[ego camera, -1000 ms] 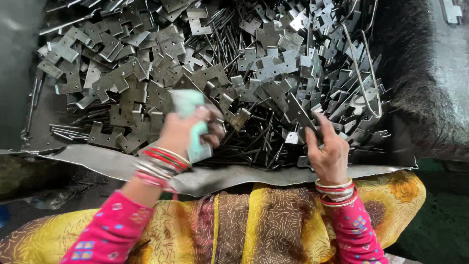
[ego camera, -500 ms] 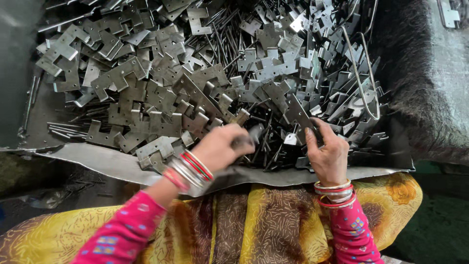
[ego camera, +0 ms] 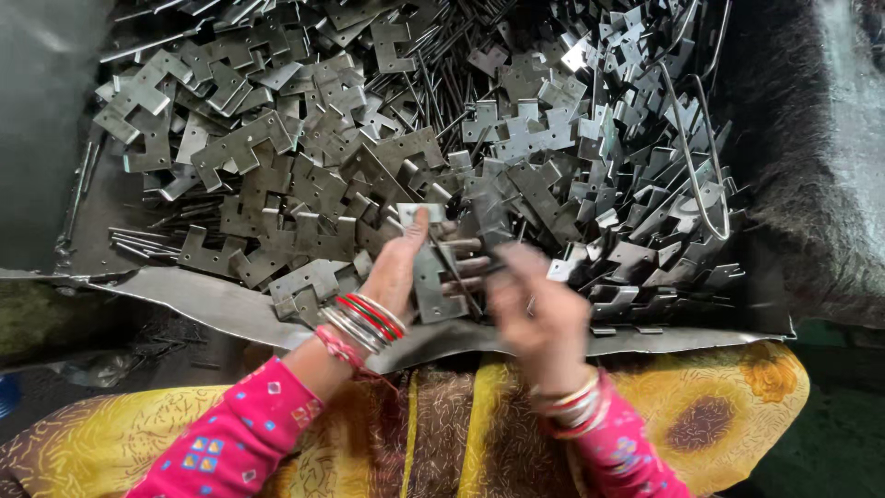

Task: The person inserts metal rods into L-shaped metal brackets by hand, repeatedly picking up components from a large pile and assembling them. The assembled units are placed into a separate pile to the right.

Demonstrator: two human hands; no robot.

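Head view looks down on two hands over a heap of grey metal brackets, far too many to count. Left hand lies palm up, fingers half curled, holding one flat notched bracket with a thin metal pin across it. Right hand, just beside it and blurred, touches the pin's near end; how tightly it is closed cannot be told. Beyond the right hand rests one bent wire loop. Below both wrists lies a grey metal sheet.
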